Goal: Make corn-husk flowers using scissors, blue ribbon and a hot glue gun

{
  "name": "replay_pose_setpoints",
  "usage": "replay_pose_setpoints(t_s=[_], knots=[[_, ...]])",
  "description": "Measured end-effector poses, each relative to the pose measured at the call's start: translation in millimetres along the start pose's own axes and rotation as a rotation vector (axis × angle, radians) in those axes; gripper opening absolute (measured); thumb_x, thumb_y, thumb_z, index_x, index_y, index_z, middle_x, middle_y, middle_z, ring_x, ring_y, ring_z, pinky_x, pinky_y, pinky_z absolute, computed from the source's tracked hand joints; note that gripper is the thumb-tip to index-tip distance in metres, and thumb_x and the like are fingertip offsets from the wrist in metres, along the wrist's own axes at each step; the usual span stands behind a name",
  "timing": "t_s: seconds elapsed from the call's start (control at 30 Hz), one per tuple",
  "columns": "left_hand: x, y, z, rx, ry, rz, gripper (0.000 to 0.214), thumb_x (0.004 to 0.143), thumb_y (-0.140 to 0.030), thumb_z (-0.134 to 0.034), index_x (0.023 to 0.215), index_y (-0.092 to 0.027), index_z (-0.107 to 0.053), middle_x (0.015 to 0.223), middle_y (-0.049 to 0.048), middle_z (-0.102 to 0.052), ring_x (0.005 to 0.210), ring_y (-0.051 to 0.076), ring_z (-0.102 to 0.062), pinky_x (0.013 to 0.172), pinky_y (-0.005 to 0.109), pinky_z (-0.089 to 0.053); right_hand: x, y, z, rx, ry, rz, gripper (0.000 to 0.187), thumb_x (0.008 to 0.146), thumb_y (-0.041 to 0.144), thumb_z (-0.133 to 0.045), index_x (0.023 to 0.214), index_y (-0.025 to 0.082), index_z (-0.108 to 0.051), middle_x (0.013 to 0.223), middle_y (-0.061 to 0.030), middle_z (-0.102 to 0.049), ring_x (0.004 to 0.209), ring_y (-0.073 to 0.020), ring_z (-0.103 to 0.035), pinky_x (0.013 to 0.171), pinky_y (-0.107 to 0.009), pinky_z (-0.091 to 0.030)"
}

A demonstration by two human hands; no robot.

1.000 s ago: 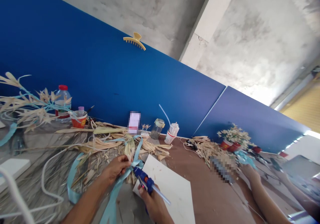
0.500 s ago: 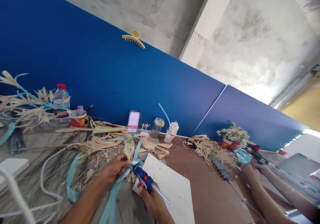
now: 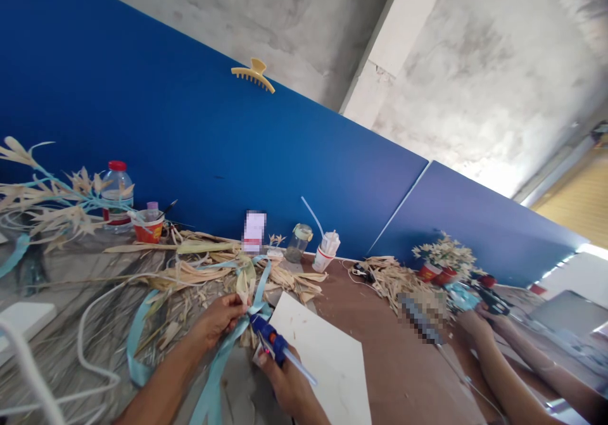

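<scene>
A clear, red-capped plastic bottle [image 3: 117,194] stood beside a red-and-white paper cup [image 3: 148,232] holding a purple-capped tube [image 3: 152,207], while the right hand [image 3: 287,380] gripped a blue plastic glue gun [image 3: 270,334], angled toward light-blue ribbon [image 3: 213,374] beside the left hand [image 3: 222,318], which pinched a pale dried husk [image 3: 245,282].

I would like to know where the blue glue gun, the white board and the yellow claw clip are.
Blue glue gun [image 3: 266,330]: head view, on its blue body.
White board [image 3: 327,363]: head view, on its bare face.
Yellow claw clip [image 3: 255,75]: head view, on its curved spine.
</scene>
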State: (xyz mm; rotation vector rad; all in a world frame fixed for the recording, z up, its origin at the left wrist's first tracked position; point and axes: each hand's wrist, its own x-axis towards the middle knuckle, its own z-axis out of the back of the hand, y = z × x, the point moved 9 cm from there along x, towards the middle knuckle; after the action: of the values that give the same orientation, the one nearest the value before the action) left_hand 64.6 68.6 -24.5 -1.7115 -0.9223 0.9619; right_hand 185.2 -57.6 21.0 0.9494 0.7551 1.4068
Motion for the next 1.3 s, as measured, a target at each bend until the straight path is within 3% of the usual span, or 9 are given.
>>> replay_pose_setpoints(t_s=[0.8, 1.03, 1.13, 1.3], knots=[[-1.8, -2.0, 0.5, 0.004, -0.012, 0.013, 0.034, 0.047, -0.036, -0.076, 0.069, -0.014, -0.062, 0.045, -0.0091, -0.044, 0.034, 0.002, -0.026, 0.038, 0.02, -0.013, 0.3, 0.4, 1.3, -0.031, -0.005, -0.035, 0.044, 0.08, 0.058, -0.051, 0.086, 0.016, -0.064, 0.079, -0.0067, -0.065, 0.077, -0.023, -0.059, 0.07, -0.032, -0.047], [-3.2, -3.4, -0.9, -0.009, -0.006, 0.018, 0.03, 0.048, -0.033, -0.076, 0.066, -0.016, -0.059, 0.049, -0.0076, -0.046, 0.035, 0.002, -0.026, 0.039, 0.022, -0.013, -9.2, -8.8, 31.0, -0.082, -0.064, -0.059, 0.033, 0.082, 0.048, -0.052, 0.087, 0.017, -0.061, 0.08, -0.0058, -0.065, 0.075, -0.0211, -0.059, 0.069, -0.03, -0.045], [-2.4, -1.9, -1.5, -0.005, -0.001, 0.018, 0.029, 0.049, -0.033, -0.075, 0.066, -0.016, -0.059, 0.048, -0.0078, -0.045, 0.035, 0.004, -0.027, 0.04, 0.023, -0.013, -10.6, -14.0, 53.8, -0.251, -0.077, -0.073, 0.02, 0.08, 0.039, -0.057, 0.08, 0.018, -0.058, 0.074, -0.0033, -0.061, 0.068, -0.0184, -0.055, 0.062, -0.027, -0.041], [-1.8, -1.2, -4.3, -0.011, 0.021, 0.011, 0.032, 0.05, -0.035, -0.076, 0.07, -0.015, -0.062, 0.048, -0.0073, -0.047, 0.036, 0.003, -0.027, 0.041, 0.022, -0.014, -9.1, -15.1, 80.7, -0.79, -0.077, -0.05, 0.011, 0.073, 0.023, -0.06, 0.081, 0.017, -0.063, 0.089, -0.0078, -0.061, 0.079, -0.0214, -0.057, 0.074, -0.031, -0.036]])
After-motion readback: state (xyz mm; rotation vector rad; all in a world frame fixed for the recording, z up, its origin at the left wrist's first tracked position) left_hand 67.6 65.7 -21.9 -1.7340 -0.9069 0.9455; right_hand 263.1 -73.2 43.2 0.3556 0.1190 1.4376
